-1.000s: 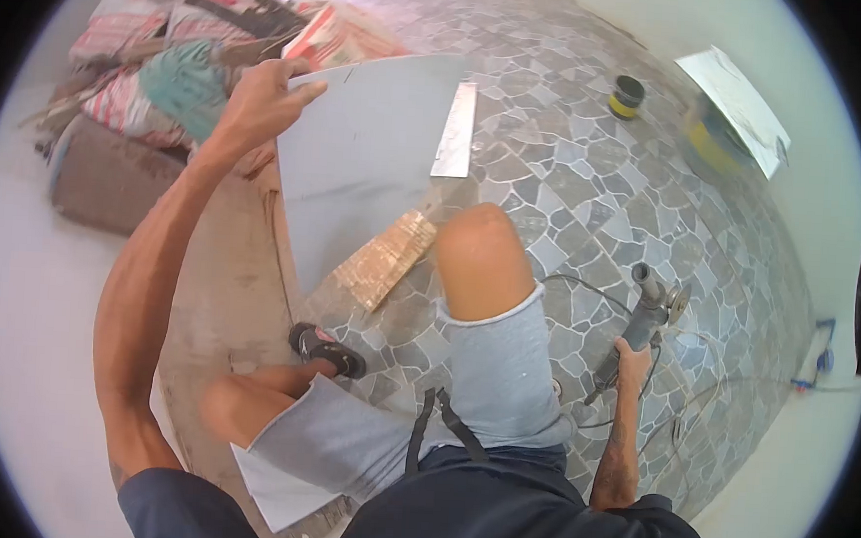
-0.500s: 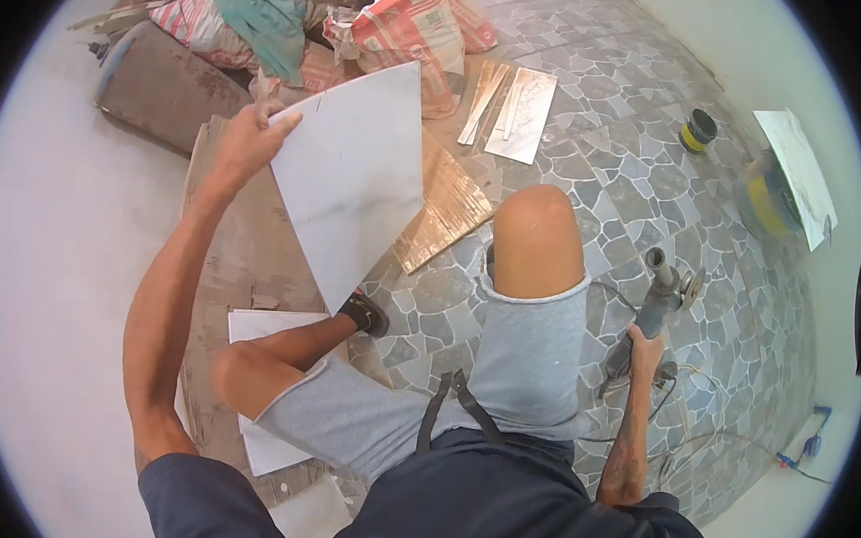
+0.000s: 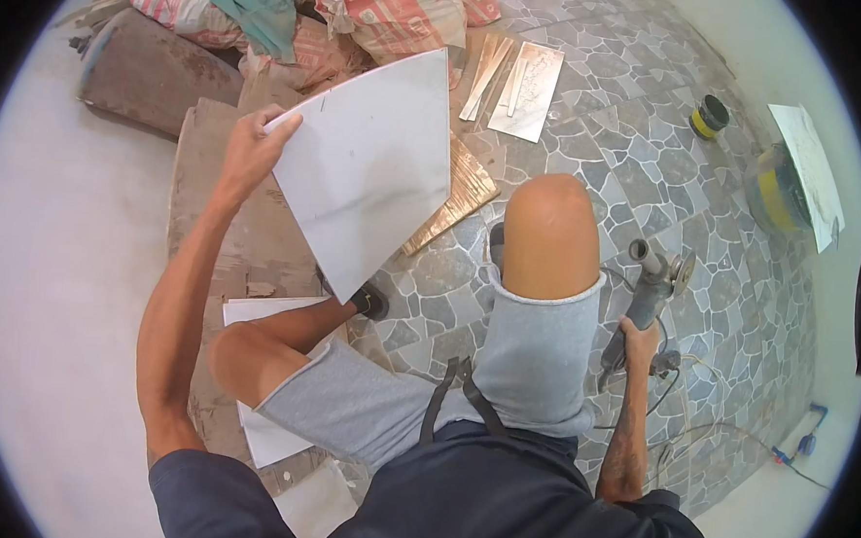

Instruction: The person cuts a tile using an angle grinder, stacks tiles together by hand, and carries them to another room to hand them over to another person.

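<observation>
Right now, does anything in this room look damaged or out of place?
Yes: at right, the white slab sits on the bucket, overhanging its rim, perhaps precarious. At left, the brown board looks scuffed.

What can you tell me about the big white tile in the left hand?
The marble-look tile is a flat, whitish slab, apparently ceramic, with a greyish streak across its lower half and a short dark mark near its top edge. It narrows to a point at the bottom. The left hand grips its upper left corner, thumb on the pale face. It is held at a slant, its lower tip beside a dark shoe, partly hiding a brownish-gold panel. Whether the tip touches anything is unclear.
</observation>
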Tool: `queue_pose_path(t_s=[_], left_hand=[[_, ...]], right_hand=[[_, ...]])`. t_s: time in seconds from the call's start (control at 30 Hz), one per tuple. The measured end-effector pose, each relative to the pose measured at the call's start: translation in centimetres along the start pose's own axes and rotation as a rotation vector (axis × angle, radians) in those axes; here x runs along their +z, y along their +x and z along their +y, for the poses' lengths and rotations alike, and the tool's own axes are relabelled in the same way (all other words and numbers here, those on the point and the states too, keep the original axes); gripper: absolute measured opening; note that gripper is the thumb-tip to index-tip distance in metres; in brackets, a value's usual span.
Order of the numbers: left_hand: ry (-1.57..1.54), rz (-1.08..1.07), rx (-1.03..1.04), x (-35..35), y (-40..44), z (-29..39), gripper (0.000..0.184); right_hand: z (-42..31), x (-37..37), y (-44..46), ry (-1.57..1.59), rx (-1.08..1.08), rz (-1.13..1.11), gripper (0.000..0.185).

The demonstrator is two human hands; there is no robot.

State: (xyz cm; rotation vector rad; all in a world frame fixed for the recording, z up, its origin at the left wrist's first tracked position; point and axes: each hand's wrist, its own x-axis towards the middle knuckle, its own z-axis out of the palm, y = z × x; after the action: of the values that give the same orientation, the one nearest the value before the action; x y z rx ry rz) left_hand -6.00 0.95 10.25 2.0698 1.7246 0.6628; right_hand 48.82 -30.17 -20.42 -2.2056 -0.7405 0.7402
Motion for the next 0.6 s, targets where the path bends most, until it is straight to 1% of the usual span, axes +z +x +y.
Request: queue_pose_path(t_s=[0.1, 0.2, 0.3, 0.4, 0.5, 0.6], left_hand=[[-0.024, -0.008, -0.044, -0.5, 0.4, -1.0, 0.039], [0.004, 0.090, -0.162, -0.7, 0.9, -2.2, 0.042], [-0.221, 0.274, -0.363, 0.1, 1.6, -5.5, 0.051], [-0.451, 0.279, -0.538, 0.4, 2.6, -10.0, 0.060], [-0.686, 0.298, -0.458, 1.3, 2.9, -13.4, 0.062], [-0.739, 0.332, -0.432, 2.0, 3.5, -17.4, 0.060]], right_hand=[[0.0, 0.1, 0.1, -0.027, -0.036, 0.002, 0.048], [-0.2, 0.2, 0.2, 0.028, -0.002, -0.069, 0.047], [0.1, 1.0, 0.7, 0.046, -0.022, -0.052, 0.039], [-0.2, 1.5, 0.9, 0.036, -0.013, -0.041, 0.040], [-0.6, 1.6, 1.1, 0.039, 0.009, -0.074, 0.047], [-2.4, 1.9, 1.2, 0.048, 0.046, -0.120, 0.046]])
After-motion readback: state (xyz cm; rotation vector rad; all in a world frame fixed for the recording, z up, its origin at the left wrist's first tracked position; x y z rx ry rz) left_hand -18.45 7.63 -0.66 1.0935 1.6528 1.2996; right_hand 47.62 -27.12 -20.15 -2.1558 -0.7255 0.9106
